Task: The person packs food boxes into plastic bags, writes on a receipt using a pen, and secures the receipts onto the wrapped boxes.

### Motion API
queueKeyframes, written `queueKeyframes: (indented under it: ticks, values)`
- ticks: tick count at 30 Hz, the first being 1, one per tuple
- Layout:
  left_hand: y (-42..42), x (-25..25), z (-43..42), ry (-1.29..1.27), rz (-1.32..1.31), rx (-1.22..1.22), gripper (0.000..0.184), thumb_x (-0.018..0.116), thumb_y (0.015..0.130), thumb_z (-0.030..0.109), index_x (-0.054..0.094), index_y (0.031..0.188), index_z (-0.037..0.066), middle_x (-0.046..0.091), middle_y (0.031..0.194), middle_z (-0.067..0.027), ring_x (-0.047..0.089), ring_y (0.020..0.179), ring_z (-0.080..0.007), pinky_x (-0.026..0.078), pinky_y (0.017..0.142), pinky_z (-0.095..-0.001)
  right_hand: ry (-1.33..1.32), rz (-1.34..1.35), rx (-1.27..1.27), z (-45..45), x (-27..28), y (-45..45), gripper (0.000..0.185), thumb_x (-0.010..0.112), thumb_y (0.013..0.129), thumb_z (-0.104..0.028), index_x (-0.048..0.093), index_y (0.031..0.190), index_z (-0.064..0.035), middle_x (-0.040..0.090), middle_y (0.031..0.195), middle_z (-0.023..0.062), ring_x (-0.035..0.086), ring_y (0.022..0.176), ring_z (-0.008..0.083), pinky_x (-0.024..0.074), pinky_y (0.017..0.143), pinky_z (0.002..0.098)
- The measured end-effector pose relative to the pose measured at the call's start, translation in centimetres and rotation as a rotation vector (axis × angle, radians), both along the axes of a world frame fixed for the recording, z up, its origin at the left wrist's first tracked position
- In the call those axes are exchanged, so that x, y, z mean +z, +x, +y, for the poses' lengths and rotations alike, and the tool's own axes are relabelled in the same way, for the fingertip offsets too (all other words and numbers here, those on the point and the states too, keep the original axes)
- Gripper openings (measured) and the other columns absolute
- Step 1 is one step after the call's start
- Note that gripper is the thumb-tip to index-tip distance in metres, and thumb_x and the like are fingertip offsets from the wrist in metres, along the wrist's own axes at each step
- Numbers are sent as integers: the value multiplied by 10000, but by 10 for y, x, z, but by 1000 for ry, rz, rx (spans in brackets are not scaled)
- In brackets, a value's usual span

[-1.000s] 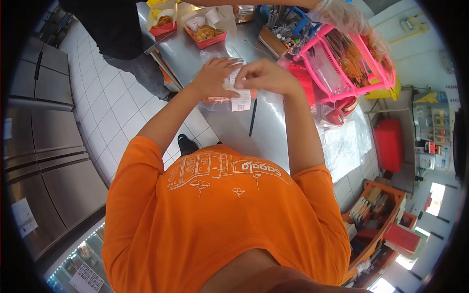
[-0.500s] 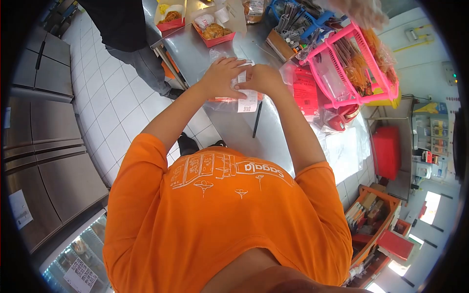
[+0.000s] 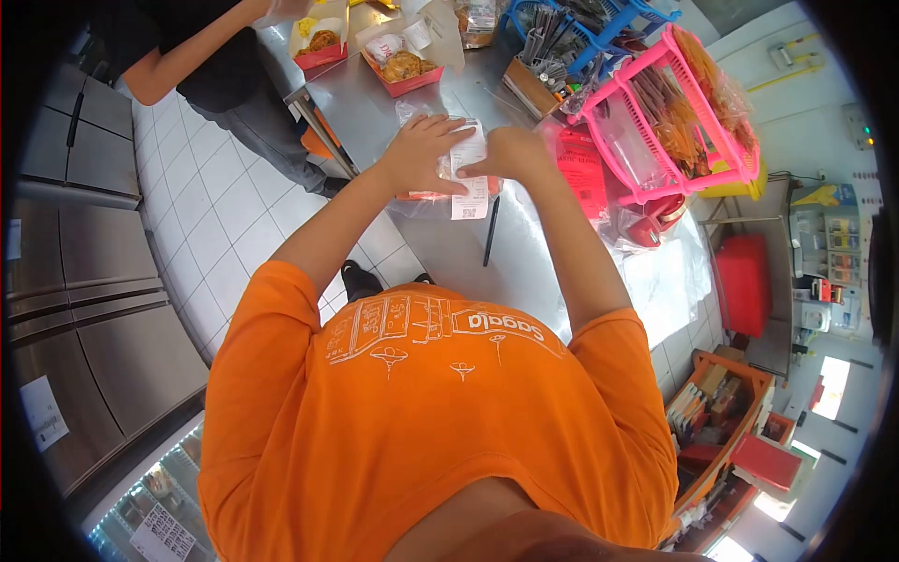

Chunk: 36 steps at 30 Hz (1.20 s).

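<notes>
Head | left hand (image 3: 424,155) spread on crinkled plastic (image 3: 406,110) | right hand (image 3: 512,155) curled at oblong receipt (image 3: 469,200), pinch unclear

Orange sleeved shirt (image 3: 431,412) with white line drawings and "Sagala" lettering, black shoes (image 3: 359,280)

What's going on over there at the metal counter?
A person in an orange shirt has both hands on a long white slip lying over a plastic-wrapped package. The left hand is spread flat; the right hand touches the slip's other side. Beyond them, food sits in open red boxes, and someone in dark clothes stands at the counter's left.
</notes>
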<state>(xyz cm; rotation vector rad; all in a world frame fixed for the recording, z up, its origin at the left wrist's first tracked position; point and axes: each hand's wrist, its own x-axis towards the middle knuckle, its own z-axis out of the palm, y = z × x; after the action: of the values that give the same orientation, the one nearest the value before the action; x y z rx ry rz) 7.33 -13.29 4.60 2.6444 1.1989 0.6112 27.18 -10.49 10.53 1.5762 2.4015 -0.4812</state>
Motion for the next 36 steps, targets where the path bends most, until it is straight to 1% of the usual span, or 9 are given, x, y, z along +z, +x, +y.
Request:
queueKeyframes:
  ticks: [1,7,10,16,19,26,28,31,36]
  values:
    - [0,0,0,1,0,-3,919,718,611,623,475,1352,137,431,1409,-111,375,1304,-341,240,1079,-509,-59,16,10,5,1,6,655,734,587,-638,687,841,-37,685,805,119,661,735,257,489,654,364]
    - [2,1,1,-20,5,-4,933,735,595,606,473,1358,138,430,1409,-107,373,1305,-340,235,1084,-499,-458,298,70,25,-9,29,458,752,719,-430,651,911,-27,667,770,94,637,735,192,482,643,310]
    - [2,1,1,15,-8,2,927,740,583,613,498,1334,126,463,1377,-112,405,1275,-335,256,1075,-493,-372,401,167,38,-40,49,370,742,763,-341,633,936,-32,668,780,74,624,759,162,475,643,292]
    - [3,3,0,15,-4,9,933,748,571,610,506,1326,119,475,1367,-116,417,1267,-336,269,1071,-487,-559,574,-74,42,-65,58,338,778,722,-302,623,855,-33,664,866,85,604,750,162,475,638,308]
    - [3,4,0,-26,11,11,947,748,576,601,478,1354,134,439,1400,-112,384,1297,-340,246,1085,-495,-455,733,-59,37,-82,59,319,781,724,-285,613,846,-44,663,844,82,608,735,177,473,638,310]
    - [3,6,0,-41,24,8,953,745,577,599,464,1367,144,420,1420,-109,372,1309,-340,239,1093,-491,-144,634,-334,7,-102,59,549,829,617,-449,598,884,-28,647,828,131,611,741,193,467,633,321]
    - [3,7,0,-38,36,7,887,719,636,566,459,1371,143,418,1421,-110,366,1312,-342,235,1095,-490,-84,673,-466,-4,-113,61,612,833,591,-488,592,894,-13,637,816,136,605,728,190,464,622,319]
    - [1,4,3,-67,18,-10,769,684,725,462,447,1381,138,409,1429,-113,355,1316,-350,225,1099,-493,-269,818,-711,-16,-124,67,624,825,612,-482,580,913,7,618,790,129,595,699,191,456,601,314]
    - [-8,8,15,-235,44,-130,719,661,787,287,372,1428,134,313,1488,-143,279,1361,-373,189,1115,-502,-82,901,-844,-34,-123,74,543,795,688,-393,565,972,9,608,761,114,591,683,196,460,599,321]
